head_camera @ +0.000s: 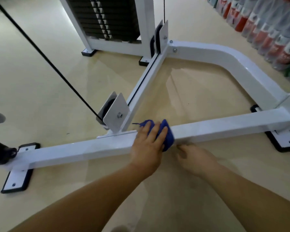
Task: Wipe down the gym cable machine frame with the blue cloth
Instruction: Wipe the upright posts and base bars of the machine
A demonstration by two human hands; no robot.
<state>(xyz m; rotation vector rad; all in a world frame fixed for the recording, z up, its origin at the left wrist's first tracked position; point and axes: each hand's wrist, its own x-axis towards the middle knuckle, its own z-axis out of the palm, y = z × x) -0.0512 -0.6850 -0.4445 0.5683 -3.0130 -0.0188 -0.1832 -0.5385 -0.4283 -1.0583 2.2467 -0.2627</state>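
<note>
Low on the floor, frame (208, 52): white steel tubing on bolted feet, rigid and heavy by the look. It should not shift under a wipe, and the glossy paint is probably slick.
Floor (199, 91): shiny, with open room inside the frame's loop and on the near side.
Bar (74, 151): front crosspiece, square-edged, running left to right. Its top and near face are free to the right as far as the corner post.
Pulley (115, 113): its plates stand at the joint just left of the cloth, and a cable (40, 51) rises away to the left. The corners and bolt could snag fabric.
Left hand (146, 148): fingers spread nearly flat, pressing the cloth onto the bar's top.
Right hand (192, 159): blurred, low and just in front of the bar. I cannot tell how its fingers lie or whether they hold anything.
Cloth (167, 138): blue, soft, light and bunched, draped over the bar's top and near edge, with a loose thread trailing toward the pulley. A flat palm on top suits it best.
</note>
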